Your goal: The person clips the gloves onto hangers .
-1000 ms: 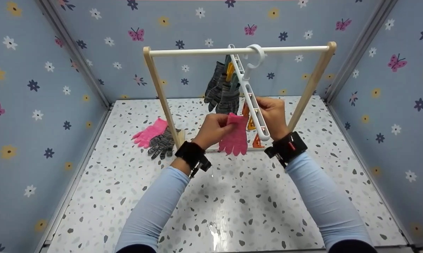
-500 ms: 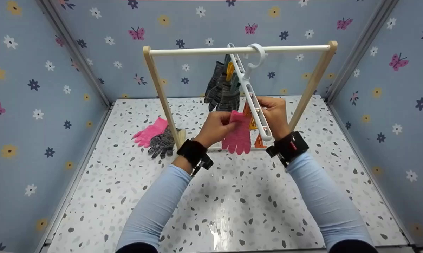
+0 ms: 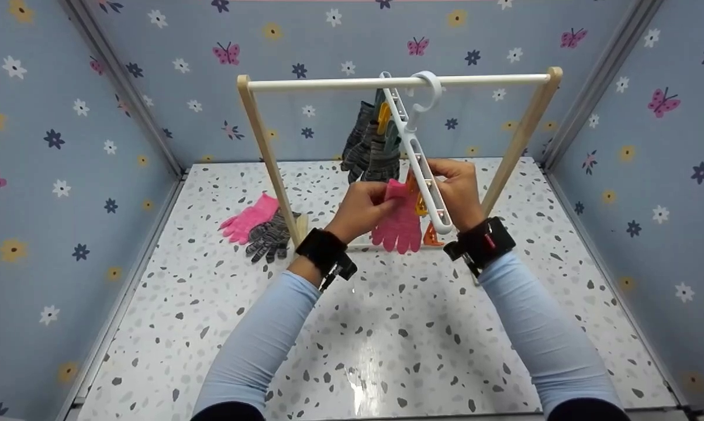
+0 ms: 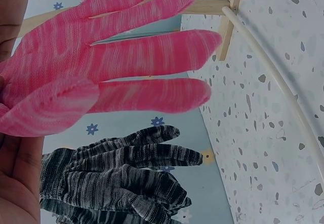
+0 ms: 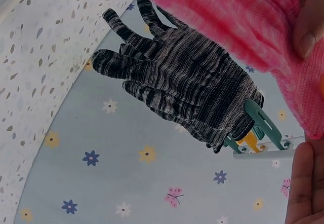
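1. The left hand (image 3: 362, 210) pinches the pink glove (image 3: 400, 225) by its cuff, just left of the white hanger's (image 3: 427, 184) near half.
2. The right hand (image 3: 458, 190) seems to pinch an orange clip (image 3: 411, 182) there, though the hanger partly hides its fingertips.
3. Clipping the cuff looks like the step in hand; next calls for seating it fully between the clip's prongs.

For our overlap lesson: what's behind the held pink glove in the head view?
Beyond the pink glove, grey gloves show above its cuff, and the rack's lower bar emerges on either side. Whatever is directly behind the glove is covered, including part of that bar.
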Demonstrator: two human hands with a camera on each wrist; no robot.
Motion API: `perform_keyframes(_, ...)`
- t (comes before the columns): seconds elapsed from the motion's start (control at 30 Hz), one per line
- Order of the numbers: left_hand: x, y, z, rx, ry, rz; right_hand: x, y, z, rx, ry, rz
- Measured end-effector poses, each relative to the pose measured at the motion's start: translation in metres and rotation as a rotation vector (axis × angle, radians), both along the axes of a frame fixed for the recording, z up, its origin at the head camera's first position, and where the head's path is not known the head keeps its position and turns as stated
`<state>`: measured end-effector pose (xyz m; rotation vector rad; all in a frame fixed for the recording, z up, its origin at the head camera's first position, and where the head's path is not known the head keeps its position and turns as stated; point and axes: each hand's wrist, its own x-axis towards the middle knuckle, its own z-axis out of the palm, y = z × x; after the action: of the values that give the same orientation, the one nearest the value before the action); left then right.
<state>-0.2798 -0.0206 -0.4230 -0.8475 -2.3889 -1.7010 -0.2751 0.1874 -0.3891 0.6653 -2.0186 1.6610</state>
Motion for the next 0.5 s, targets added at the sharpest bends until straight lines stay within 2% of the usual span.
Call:
perform_keyframes(0.17,0.0,0.0001,-0.0006,0.001,0.002,-0.012,-0.0007,0.0008,-0.0006,0.039,0.004,-0.019)
perform_keyframes(0.5,-0.0025,-0.0015,-0.0018,0.004,0.03,-0.035,-0.0025,0.0001,-0.0024,0.087,0.069,-0.03)
